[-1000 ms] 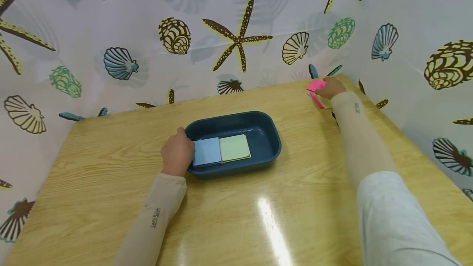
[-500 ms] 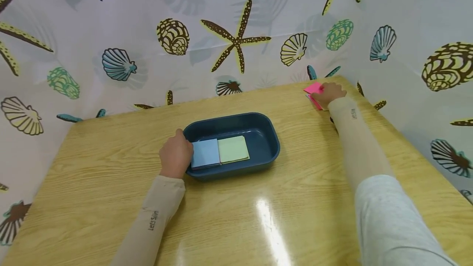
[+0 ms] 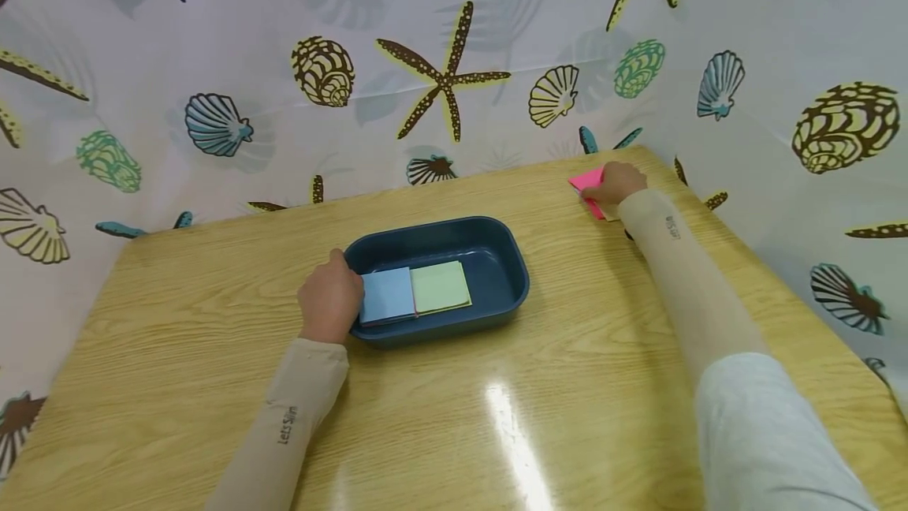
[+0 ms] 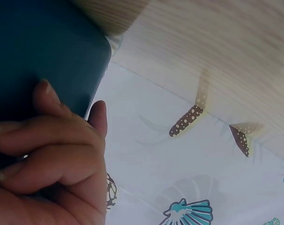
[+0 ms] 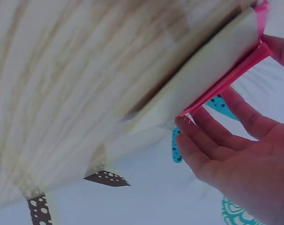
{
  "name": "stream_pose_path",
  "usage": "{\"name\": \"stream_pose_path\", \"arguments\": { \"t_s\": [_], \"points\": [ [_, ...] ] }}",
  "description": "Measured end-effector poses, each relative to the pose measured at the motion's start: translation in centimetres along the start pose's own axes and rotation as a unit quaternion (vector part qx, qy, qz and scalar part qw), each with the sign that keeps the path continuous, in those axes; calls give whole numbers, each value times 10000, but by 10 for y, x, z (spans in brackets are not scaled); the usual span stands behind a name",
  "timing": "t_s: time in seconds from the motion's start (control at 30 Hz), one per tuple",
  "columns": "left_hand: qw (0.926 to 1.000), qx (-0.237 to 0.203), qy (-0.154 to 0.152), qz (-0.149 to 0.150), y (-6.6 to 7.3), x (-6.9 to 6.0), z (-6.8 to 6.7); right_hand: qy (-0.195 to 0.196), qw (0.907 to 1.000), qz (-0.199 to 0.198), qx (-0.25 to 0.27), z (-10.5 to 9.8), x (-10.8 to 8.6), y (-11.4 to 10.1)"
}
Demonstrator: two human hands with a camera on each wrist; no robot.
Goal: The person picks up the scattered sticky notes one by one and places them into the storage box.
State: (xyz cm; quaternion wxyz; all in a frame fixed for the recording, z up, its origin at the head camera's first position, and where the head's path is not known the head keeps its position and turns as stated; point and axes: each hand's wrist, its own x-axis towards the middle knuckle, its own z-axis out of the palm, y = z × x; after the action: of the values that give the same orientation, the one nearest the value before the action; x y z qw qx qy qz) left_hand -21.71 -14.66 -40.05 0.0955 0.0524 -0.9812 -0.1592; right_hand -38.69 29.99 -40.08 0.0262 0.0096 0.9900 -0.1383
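Note:
My left hand grips the left rim of a dark blue plastic tray; in the left wrist view its fingers curl at the tray's wall. Inside, a light blue sticky note pad lies beside a pale green one. At the far right of the table, my right hand pinches a pink sticky note pad. The right wrist view shows the thumb and fingertips on the edges of the pink pad, with a cream pad against it. The palm hides part of this stack in the head view.
The wooden table meets a curtain printed with shells and starfish at the back and right. A small dark thing shows under the right wrist. Glare marks the table's front.
My right hand has shifted slightly left and nearer, and the pink pad has moved with it. The left hand stays on the tray. The head view has turned a little to the right.

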Motion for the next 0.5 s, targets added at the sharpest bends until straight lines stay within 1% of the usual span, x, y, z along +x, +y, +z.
{"name": "stream_pose_path", "arguments": {
  "t_s": [0.07, 0.27, 0.4, 0.5],
  "points": [
    [10000, 18, 69, 40, -1, -1, 0, -78, 10000, -16, -2, 0, -1, -2],
    [10000, -15, 7, 39, -1, 0, -1, -216, 9997, -71, -52, -2, -11, -11],
    [10000, -25, -15, 61, -1, 1, -2, -126, 9998, -142, -83, -7, -22, -19],
    [10000, -21, -4, 74, -2, 1, -2, -56, 9995, -294, 96, -12, -29, -25]
  ]
}}
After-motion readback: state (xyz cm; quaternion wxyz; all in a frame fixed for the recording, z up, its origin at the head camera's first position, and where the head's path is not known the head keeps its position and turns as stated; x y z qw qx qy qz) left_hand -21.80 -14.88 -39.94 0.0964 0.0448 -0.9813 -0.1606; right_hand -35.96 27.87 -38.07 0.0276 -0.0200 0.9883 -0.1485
